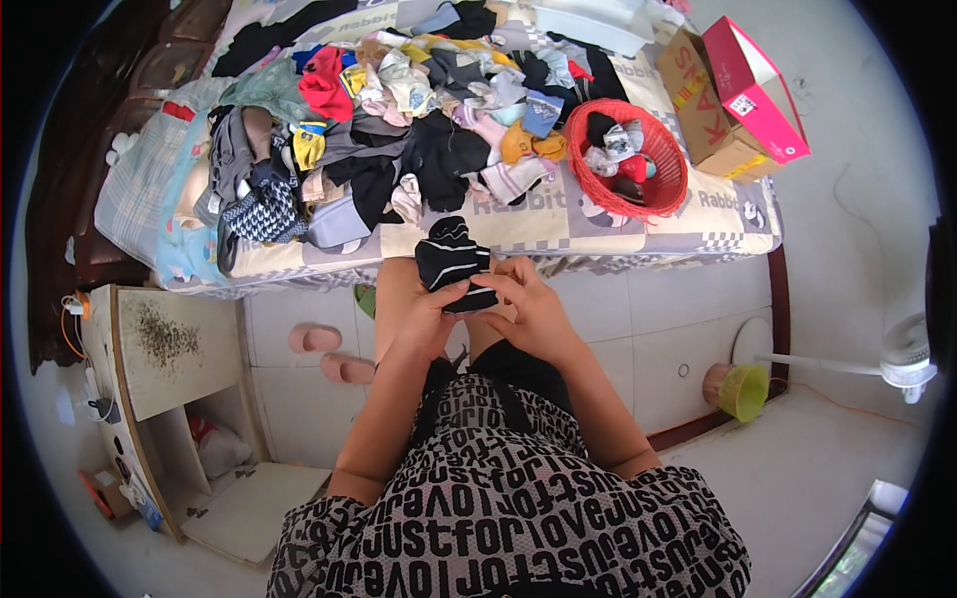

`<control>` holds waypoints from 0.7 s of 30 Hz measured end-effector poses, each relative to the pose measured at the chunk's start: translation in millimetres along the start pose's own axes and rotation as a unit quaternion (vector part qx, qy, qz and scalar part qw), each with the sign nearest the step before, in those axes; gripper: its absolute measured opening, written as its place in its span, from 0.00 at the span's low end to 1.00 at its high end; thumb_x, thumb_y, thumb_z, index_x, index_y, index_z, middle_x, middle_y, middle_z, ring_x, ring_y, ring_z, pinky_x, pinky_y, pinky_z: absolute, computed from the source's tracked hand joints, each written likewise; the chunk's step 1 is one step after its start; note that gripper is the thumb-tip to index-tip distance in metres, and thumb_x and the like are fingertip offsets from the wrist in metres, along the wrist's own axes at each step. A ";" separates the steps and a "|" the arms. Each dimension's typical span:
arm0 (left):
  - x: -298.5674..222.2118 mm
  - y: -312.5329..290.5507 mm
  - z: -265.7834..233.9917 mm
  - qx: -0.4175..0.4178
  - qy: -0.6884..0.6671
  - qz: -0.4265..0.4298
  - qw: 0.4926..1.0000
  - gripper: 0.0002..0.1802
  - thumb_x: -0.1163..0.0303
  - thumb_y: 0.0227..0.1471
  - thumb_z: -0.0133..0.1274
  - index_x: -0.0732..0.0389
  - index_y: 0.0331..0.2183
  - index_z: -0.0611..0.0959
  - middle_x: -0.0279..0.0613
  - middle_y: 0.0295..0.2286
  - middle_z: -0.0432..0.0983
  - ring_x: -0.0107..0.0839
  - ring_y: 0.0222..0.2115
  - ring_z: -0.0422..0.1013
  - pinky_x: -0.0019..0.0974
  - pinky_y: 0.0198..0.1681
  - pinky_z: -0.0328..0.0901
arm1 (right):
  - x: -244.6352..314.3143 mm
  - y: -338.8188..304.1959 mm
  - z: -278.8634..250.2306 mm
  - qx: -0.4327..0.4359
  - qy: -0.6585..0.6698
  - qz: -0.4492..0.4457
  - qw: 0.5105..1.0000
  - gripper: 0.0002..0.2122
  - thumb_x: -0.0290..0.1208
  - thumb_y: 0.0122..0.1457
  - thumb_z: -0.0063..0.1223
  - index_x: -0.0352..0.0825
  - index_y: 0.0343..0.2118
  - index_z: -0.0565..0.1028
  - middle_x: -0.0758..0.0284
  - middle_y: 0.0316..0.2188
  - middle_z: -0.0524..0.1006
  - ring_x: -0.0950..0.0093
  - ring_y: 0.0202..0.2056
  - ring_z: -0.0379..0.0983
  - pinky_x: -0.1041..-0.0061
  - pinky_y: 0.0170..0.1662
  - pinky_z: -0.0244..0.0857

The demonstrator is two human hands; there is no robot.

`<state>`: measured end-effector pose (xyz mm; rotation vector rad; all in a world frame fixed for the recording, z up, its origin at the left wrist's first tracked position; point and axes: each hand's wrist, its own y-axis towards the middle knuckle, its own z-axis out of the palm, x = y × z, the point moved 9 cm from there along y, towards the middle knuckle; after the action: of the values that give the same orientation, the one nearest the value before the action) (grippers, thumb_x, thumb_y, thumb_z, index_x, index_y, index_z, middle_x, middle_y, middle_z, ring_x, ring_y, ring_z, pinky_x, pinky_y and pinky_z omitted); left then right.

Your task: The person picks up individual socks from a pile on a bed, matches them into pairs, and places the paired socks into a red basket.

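Observation:
A small black sock-like garment with white stripes (454, 261) is held over my lap, just in front of the bed edge. My left hand (435, 317) grips its lower left side, thumb on top. My right hand (525, 301) pinches its right edge between thumb and fingers. Beyond it a large loose heap of clothes and socks (429, 149) spreads over the bed. To the right of the heap sits a red plastic basket (670, 189) with several rolled black, white, grey and red pieces in it.
The bed (688, 214) has a patterned sheet. A cardboard box (703, 120) and a pink box (763, 110) stand at its far right. A wooden cabinet (179, 329) is at left, pink slippers (317, 339) on the floor. A white fan (902, 364) and green bin (743, 391) are at right.

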<state>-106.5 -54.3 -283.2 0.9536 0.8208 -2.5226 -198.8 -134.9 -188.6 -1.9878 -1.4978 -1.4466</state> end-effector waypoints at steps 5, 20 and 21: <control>17.9 1.8 0.3 0.017 -0.031 -0.048 0.998 0.16 0.75 0.48 0.49 0.64 0.42 0.73 0.43 0.36 0.73 0.33 0.36 0.72 0.35 0.40 0.68 | -23.4 -4.8 -0.4 0.013 -0.019 0.057 0.998 0.14 0.23 0.40 0.60 0.35 0.34 0.74 0.65 0.36 0.70 0.68 0.35 0.70 0.73 0.37 0.66; -4.6 -4.3 16.3 0.051 0.031 0.025 0.998 0.17 0.83 0.41 0.52 0.62 0.38 0.75 0.28 0.32 0.69 0.16 0.28 0.64 0.21 0.30 0.58 | -64.0 -17.1 1.3 -0.063 0.190 0.201 0.959 0.20 0.37 0.48 0.58 0.30 0.42 0.70 0.66 0.33 0.74 0.80 0.32 0.69 0.80 0.34 0.63; -3.9 -4.4 18.0 0.065 0.018 0.020 0.998 0.17 0.83 0.41 0.53 0.62 0.38 0.75 0.28 0.32 0.69 0.17 0.28 0.65 0.22 0.30 0.59 | -59.0 -14.0 -4.5 -0.092 0.210 0.183 0.956 0.22 0.36 0.48 0.58 0.30 0.45 0.68 0.66 0.37 0.74 0.79 0.36 0.69 0.80 0.37 0.63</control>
<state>-114.8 -61.6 -267.7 1.0497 0.6472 -2.5566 -211.3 -165.9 -239.5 -1.7768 -0.7963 -1.7413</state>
